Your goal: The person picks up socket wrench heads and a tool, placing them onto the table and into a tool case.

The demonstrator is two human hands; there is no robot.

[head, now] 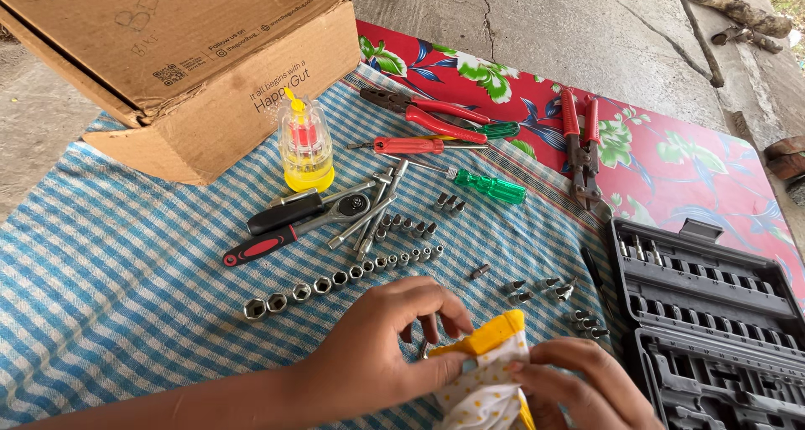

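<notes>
left hand [381, 346]: low centre, fingers curled down, thumb and fingertips pinched on the top edge of the cloth; a small metal piece glimpsed under the fingers, too hidden to tell.
right hand [579, 388]: bottom right, fingers bent and closed over the lower side of the cloth.
cloth [486, 375]: white with yellow dots and a yellow band, bunched between both hands, at the bottom edge just above the checked towel.
checked towel [126, 271]: blue and white, spread under most of the tools.
floral cloth [671, 161]: red with green and blue flowers, beneath the towel, showing at right and top.
sockets [335, 277]: silver, in a slanting row from large to small, just beyond the left hand; a second short row of smaller ones above.
ratchet wrench [293, 229]: red and black handle, lying near extension bars.
loose bits [553, 291]: scattered right of the sockets, near the case.
tool case [713, 321]: black plastic, open, at right, partly filled.
green screwdriver [490, 187], red screwdriver [411, 145], red pliers [432, 115], red snips [580, 145]: lying at the far side.
small screwdriver set [306, 145]: clear and yellow, upright beside the cardboard box [184, 52].
</notes>
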